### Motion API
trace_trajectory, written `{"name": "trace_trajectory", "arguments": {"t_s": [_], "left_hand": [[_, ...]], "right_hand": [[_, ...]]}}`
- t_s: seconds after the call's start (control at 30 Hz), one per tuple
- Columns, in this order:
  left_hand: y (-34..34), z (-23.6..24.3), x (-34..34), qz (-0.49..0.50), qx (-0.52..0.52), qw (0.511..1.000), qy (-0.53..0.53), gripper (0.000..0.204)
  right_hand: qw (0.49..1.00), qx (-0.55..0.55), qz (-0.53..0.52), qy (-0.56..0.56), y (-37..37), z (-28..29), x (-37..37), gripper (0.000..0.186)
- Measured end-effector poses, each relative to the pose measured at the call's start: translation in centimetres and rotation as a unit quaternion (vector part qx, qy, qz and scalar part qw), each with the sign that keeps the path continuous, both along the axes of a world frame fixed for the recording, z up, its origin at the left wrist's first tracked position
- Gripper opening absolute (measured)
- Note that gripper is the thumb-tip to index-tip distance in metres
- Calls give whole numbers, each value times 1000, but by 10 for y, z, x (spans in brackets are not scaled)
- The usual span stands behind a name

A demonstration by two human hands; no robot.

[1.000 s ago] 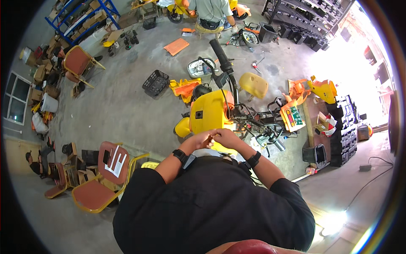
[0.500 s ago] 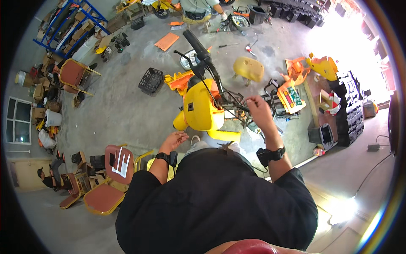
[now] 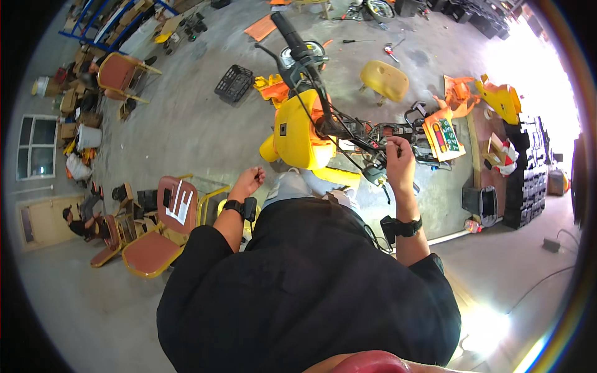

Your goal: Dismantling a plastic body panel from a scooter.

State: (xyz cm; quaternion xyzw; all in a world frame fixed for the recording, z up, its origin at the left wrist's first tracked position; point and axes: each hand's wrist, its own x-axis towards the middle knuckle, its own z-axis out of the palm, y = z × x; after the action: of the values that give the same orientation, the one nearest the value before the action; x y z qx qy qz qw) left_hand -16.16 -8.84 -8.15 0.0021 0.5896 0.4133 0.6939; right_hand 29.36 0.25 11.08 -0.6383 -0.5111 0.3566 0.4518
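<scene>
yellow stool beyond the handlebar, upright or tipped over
Upright: the yellow stool is top side up, with its legs below.

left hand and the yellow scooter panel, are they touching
Apart. The head view shows grey floor between the fingertips of the left hand and the lower edge of the yellow scooter panel.

Blown-out white glare (image 3: 540,87) at upper right

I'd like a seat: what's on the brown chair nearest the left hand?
The chair has white paper-like strips and a small black object against its backrest; whatever they cover can't be seen.
</scene>
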Motion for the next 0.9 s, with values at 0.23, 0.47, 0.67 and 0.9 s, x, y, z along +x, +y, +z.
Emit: {"name": "trace_trajectory", "arguments": {"t_s": [0.23, 0.47, 0.67, 0.9], "left_hand": [[69, -22, -31, 53, -14, 999, -3, 15], [160, -94, -85, 19, 64, 995, -77, 12], [262, -145, -88, 61, -47, 991, -108, 16], [396, -176, -61, 70, -71, 980, -174, 24]], "right_hand": [[993, 15, -69, -92, 21, -11, -22, 19], [972, 7, -165, -169, 25, -30, -38, 15], [961, -31, -240, -136, 22, -34, -45, 13], [952, -36, -278, -120, 25, -39, -42, 13]]}}
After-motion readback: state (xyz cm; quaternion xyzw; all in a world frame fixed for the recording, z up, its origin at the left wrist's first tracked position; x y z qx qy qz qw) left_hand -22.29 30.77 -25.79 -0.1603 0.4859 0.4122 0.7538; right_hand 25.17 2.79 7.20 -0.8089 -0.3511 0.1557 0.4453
